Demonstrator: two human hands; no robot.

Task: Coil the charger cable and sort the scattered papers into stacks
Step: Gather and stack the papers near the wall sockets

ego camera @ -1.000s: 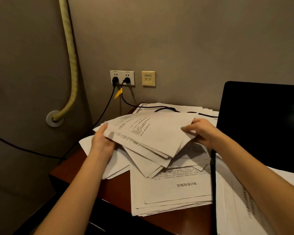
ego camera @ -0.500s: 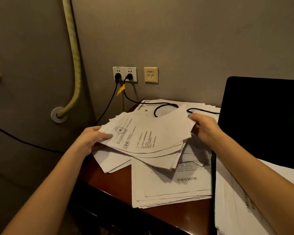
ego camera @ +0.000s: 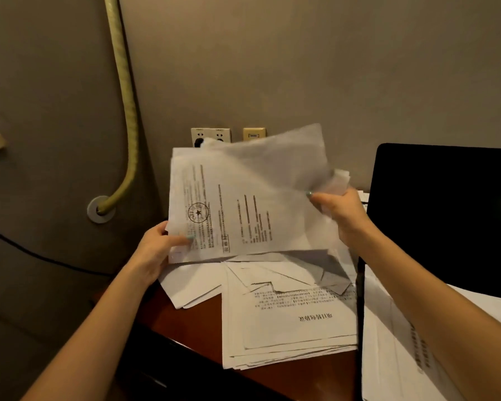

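A bundle of white printed papers (ego camera: 237, 204) stands nearly upright above the desk, its top sheet bearing a round stamp. My left hand (ego camera: 159, 250) pinches its lower left corner, thumb on the front. My right hand (ego camera: 342, 209) grips its right edge, where the sheets are blurred and crumpled. Under the bundle lie loose sheets and a stack of papers (ego camera: 289, 322) with upside-down print. The charger cable is hidden behind the raised papers; only its plugs at the wall sockets (ego camera: 211, 136) partly show.
A dark laptop screen (ego camera: 446, 215) stands at the right, with more papers (ego camera: 394, 348) in front of it. The brown desk (ego camera: 191, 322) ends at its left front edge. A yellow-green hose (ego camera: 126, 111) runs down the left wall, and a black cord (ego camera: 41, 256) crosses below it.
Both hands have lifted the bundle off the desk and tipped it from lying flat to nearly upright. It now covers the cable loop and the lower sockets.
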